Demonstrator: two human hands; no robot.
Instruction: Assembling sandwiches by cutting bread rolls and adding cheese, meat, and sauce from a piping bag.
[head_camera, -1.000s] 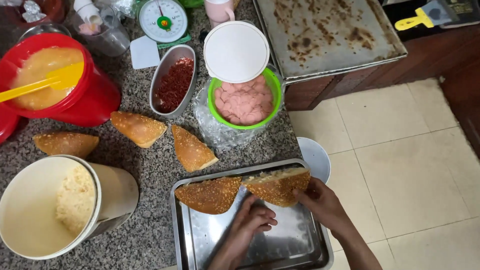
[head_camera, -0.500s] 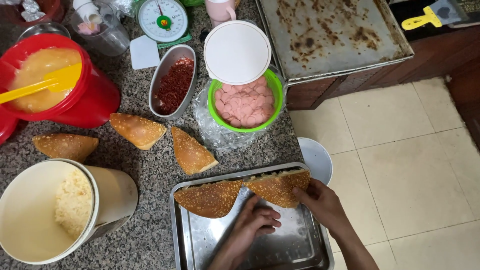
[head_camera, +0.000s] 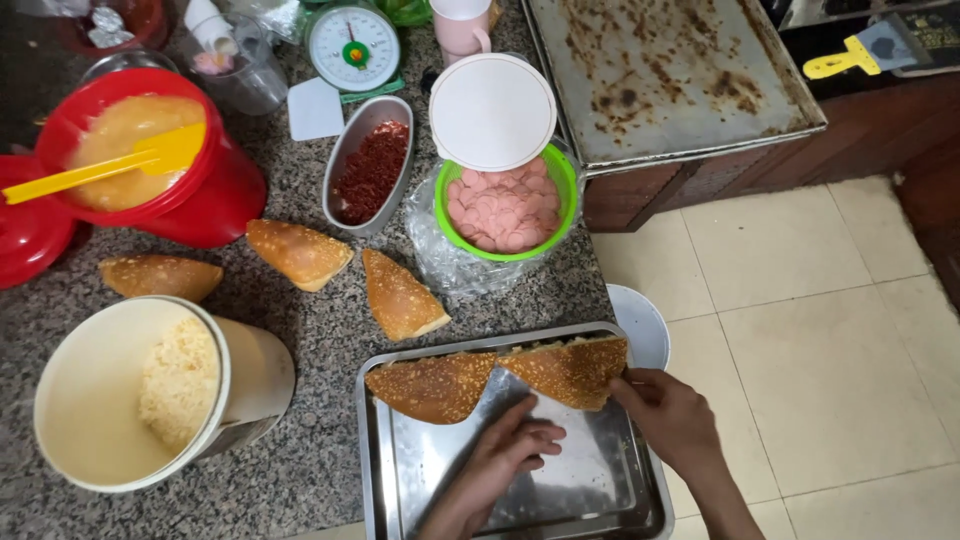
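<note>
Two golden-brown bread wedges lie side by side at the far end of a steel tray (head_camera: 640, 500). My right hand (head_camera: 672, 418) grips the right corner of the right wedge (head_camera: 568, 370) with its fingertips. On the bare tray floor just below the two wedges rests my left hand (head_camera: 505, 458), fingers loosely spread and holding nothing. The left wedge (head_camera: 432, 385) lies untouched.
Three more wedges (head_camera: 398, 295) lie on the granite counter (head_camera: 320, 350). Around them stand a cream bucket of crumbs (head_camera: 120, 400), a red bucket of yellow batter with a spatula (head_camera: 140, 160), a tin of red flakes (head_camera: 368, 165), a green bowl of pink slices (head_camera: 505, 210), a scale and a griddle (head_camera: 670, 70).
My left hand has slid back from the wedges onto the tray floor. The right hand stays at the right wedge's corner; the wedges barely shift.
</note>
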